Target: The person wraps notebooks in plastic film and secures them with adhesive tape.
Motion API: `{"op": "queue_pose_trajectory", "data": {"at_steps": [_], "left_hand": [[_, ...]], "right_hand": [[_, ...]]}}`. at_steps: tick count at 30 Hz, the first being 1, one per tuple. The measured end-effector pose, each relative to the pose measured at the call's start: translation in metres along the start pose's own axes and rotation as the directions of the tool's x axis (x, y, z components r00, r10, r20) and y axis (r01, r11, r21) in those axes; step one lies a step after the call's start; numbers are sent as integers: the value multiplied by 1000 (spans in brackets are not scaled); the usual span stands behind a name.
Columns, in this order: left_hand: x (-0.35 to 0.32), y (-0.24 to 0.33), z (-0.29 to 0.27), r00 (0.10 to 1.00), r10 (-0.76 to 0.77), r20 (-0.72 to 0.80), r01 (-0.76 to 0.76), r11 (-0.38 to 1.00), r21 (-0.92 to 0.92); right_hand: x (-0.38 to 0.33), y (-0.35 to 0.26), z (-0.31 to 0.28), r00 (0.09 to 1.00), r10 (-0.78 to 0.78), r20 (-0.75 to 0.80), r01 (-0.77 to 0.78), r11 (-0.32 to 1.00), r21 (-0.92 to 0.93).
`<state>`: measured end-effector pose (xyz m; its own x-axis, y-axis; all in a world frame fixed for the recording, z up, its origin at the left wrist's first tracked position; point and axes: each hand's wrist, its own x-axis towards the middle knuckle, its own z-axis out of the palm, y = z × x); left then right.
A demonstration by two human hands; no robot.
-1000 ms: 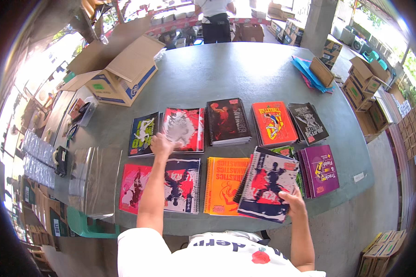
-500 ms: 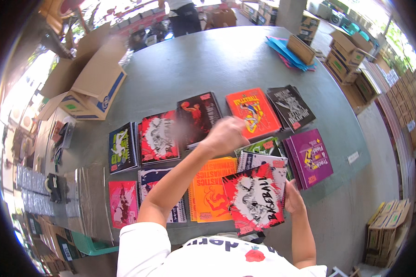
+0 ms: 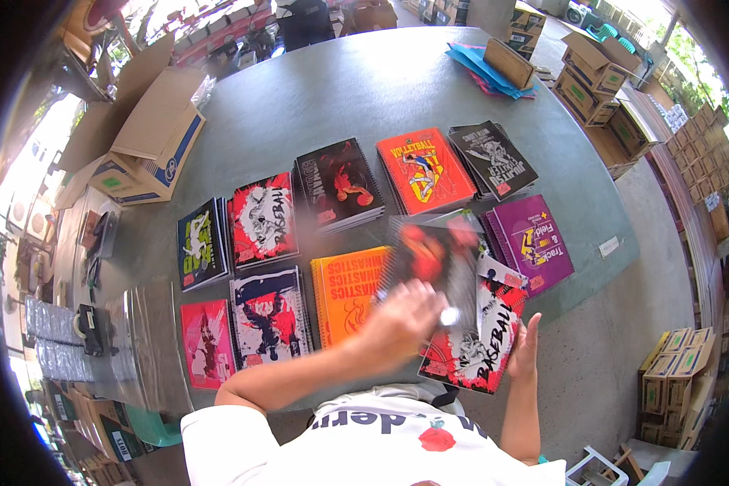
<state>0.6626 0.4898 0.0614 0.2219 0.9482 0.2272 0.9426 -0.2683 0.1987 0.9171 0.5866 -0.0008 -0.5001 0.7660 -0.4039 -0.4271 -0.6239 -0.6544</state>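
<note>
At five o'clock, the left hand (image 3: 407, 317) holds a blurred black spiral notebook (image 3: 452, 271) overlapping the red-and-white notebook (image 3: 471, 350) against the right hand (image 3: 526, 348) at four. An open cardboard box (image 3: 155, 142) stands at ten.

Grey floor (image 3: 595, 344) beside a broad table (image 3: 364, 89)

Free lane: gray tabletop (image 3: 324, 89) beyond back notebook row (image 3: 425, 170), between open cardboard box (image 3: 155, 130) and blue sheets (image 3: 476, 63). Held black spiral notebook (image 3: 433, 263), over front row (image 3: 344, 279), crowds gap between rows.
</note>
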Motion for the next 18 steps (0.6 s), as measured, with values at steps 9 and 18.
{"op": "queue_pose_trajectory", "data": {"at_steps": [9,18], "left_hand": [[-90,-4,7,973,-221,64,230,953,-199],[22,27,21,972,-158,-174,29,816,-577]], "right_hand": [[-23,4,-21,996,-30,-90,11,978,-207],[-32,6,-16,999,-41,7,41,990,-133]]}}
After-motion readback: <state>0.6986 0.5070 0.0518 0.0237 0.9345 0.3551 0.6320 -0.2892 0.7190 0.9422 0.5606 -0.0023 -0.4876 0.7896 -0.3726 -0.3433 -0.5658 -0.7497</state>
